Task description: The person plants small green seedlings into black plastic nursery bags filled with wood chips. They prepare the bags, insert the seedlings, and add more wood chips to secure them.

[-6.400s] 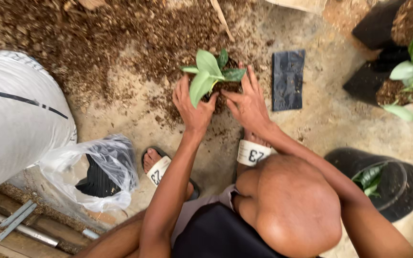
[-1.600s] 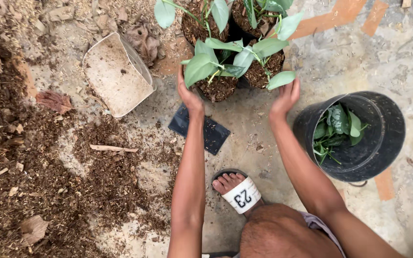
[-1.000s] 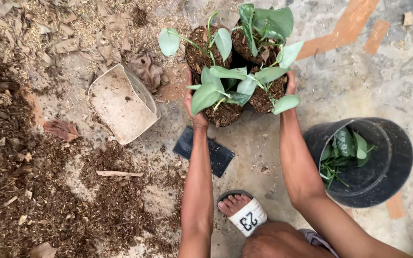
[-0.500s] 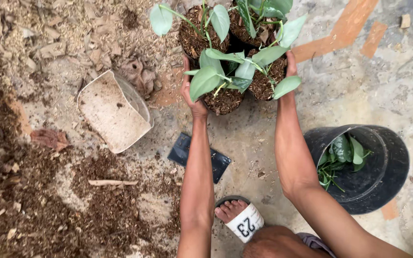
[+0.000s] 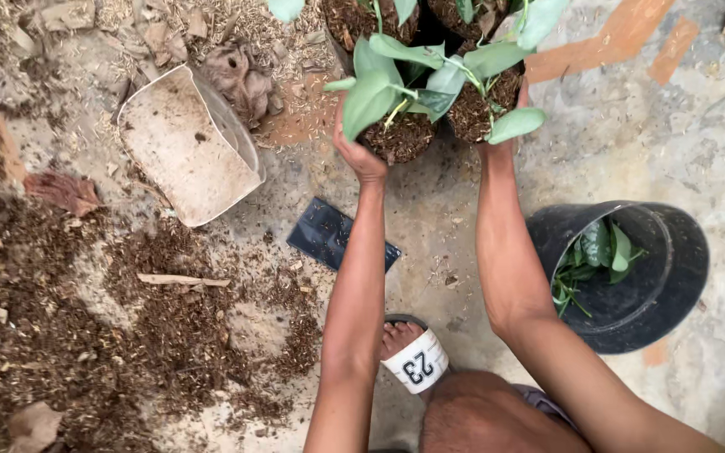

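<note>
On the concrete floor (image 5: pixel 698 109), near its far edge, stood a cluster of potted plants (image 5: pixel 463 25). Loose soil (image 5: pixel 86 335) covered the left side. A black bucket (image 5: pixel 631 277) holding cuttings stood at the right, and a pale empty tub (image 5: pixel 186 147) lay on its side at the left. A flat black bag (image 5: pixel 337 239) lay between the arms, near a sandalled foot (image 5: pixel 409 352).

The small plant (image 5: pixel 396 109) in its soil-filled bag was held against the cluster. The left hand (image 5: pixel 361 155) was curled around its left side, fingers closed on it. The right hand (image 5: pixel 501 134) pressed the far side; leaves hid its fingers, so their spread could not be determined.

Risks, as judged:
- The soft bag could have sagged under uneven grip and spilled soil.
- Crowding against neighbouring pots could have bent or snapped leaves.
- An uneven patch of floor could have tipped the plant on release.
- The bucket stood close to the right elbow and could have been knocked.
</note>
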Available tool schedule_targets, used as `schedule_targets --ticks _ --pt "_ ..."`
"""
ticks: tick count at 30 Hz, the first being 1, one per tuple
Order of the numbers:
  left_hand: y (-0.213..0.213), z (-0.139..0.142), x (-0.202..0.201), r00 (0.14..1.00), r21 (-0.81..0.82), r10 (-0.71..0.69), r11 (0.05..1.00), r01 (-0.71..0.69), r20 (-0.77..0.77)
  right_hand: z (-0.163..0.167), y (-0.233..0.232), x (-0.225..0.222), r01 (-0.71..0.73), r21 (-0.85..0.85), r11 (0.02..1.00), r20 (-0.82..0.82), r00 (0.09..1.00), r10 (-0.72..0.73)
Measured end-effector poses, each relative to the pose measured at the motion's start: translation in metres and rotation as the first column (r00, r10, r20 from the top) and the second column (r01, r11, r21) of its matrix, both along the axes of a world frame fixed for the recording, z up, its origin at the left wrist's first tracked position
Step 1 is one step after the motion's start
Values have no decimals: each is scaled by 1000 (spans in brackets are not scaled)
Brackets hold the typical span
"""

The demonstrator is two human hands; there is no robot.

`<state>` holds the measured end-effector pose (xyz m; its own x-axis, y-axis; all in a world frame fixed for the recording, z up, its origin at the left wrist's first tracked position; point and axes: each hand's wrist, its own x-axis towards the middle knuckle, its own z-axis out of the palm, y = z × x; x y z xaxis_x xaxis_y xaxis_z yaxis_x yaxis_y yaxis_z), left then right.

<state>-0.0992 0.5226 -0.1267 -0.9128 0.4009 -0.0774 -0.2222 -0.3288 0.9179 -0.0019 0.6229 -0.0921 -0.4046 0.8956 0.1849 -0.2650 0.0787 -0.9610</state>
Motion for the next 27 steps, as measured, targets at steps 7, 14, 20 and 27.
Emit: schedule_targets --ticks 7,14,20,27 --pt "-45 0 1 992 -49 47 997 -53 -117 -2 -47 12 274 -431 860 -187 905 -382" --pt "-247 -4 73 805 -505 -266 862 -48 -530 14 -222 51 115 -47 992 679 732 -52" --pt "-352 -25 152 375 -810 -787 570 136 -490 26 -302 3 -539 462 704 822 559 -111" --pt "-373 -25 103 402 -949 -863 313 -47 -305 41 -319 7 -708 336 621 853 508 117"
